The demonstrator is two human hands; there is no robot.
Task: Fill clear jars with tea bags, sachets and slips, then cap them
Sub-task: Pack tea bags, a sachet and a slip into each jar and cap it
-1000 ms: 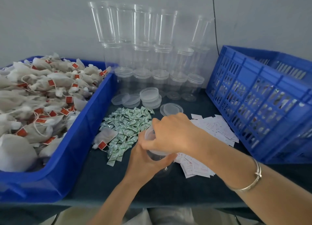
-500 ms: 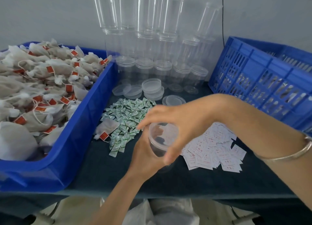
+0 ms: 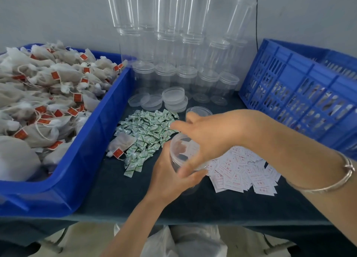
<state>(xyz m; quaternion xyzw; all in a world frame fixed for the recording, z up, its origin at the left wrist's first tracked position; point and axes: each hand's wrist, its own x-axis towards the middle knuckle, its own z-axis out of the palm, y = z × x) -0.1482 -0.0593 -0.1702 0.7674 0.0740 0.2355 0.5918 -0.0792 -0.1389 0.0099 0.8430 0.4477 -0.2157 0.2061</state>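
Fingers of the left hand (image 3: 166, 181) grip a seemingly filled jar (image 3: 174, 163), the right hand (image 3: 212, 135) clasps its lid (image 3: 183, 146); many stacked jars (image 3: 166, 73) stand empty.

Bare dark tablecloth (image 3: 119, 198) along the near edge leaves open passage. 2 blue walls hem it: a bin (image 3: 92, 141) left, a crate (image 3: 299, 83) right. Stacked jars (image 3: 173, 44) and lids (image 3: 173, 98) block the back.

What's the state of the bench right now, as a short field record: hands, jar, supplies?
left hand: grips the jar by its wall
right hand: grips the lid on the jar's mouth
jar contents: something brown, unclear
sachets: green pile, left of jar
slips: white pile, right of jar
tea bags: heaped in blue bin
spare lids: behind sachets
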